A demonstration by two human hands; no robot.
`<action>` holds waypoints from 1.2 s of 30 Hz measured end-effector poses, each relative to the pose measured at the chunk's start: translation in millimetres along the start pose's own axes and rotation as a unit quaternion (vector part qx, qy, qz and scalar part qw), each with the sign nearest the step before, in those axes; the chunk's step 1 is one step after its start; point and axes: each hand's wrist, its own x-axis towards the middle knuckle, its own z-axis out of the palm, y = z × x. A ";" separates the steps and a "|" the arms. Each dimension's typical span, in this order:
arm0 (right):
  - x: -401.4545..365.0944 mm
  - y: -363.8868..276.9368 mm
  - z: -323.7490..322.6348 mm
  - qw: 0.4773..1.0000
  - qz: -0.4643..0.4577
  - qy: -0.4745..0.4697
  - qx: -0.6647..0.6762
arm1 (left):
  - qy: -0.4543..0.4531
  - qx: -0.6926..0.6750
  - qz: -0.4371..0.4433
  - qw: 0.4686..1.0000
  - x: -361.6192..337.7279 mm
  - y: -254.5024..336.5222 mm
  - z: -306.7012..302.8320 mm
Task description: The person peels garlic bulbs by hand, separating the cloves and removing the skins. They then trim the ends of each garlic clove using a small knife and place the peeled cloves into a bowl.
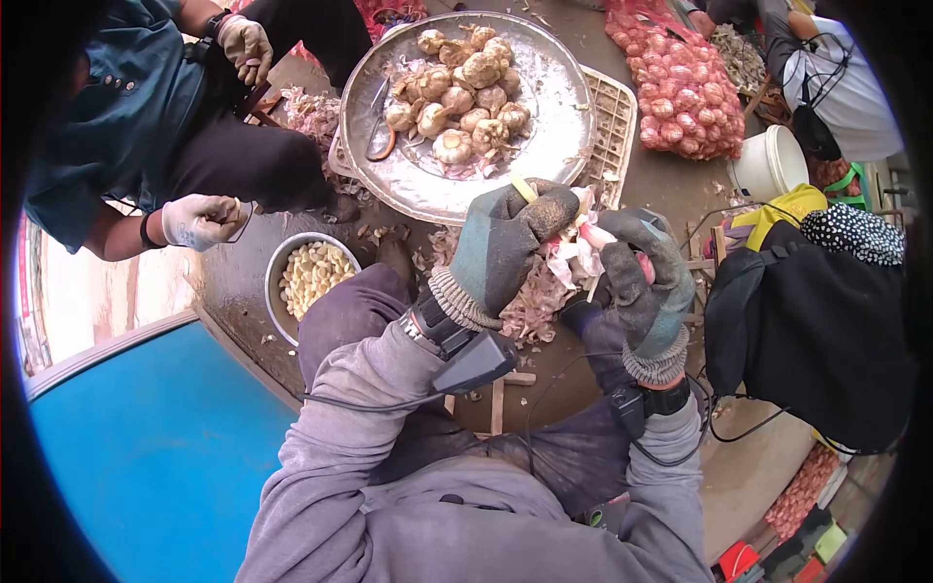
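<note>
Both my hands wear grey-and-black work gloves and meet above my lap. My left hand (501, 248) is closed on a partly peeled garlic bulb (575, 255), with pinkish-white skin hanging loose. A pale yellow-green strip (525, 188) sticks up from the same fist; its kind I cannot make out. Fingers curled, my right hand (649, 282) grips the bulb's other side, and a pinkish clove shows between the fingers. Just beyond my hands, a round metal tray (408, 180) holds several whole garlic bulbs (457, 92) and an orange-handled tool (382, 146).
A bowl of peeled cloves (316, 277) stands at my left knee. Garlic skins (535, 306) litter the ground below. A red net sack (680, 92) and a white bucket (770, 163) stand at right. A gloved co-worker (126, 126) sits left, above a blue panel (155, 447).
</note>
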 end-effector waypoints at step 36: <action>7.8 25.0 -28.5 0.921 0.306 0.004 0.240 | -0.029 0.078 0.013 0.996 -1.6 8.3 -25.3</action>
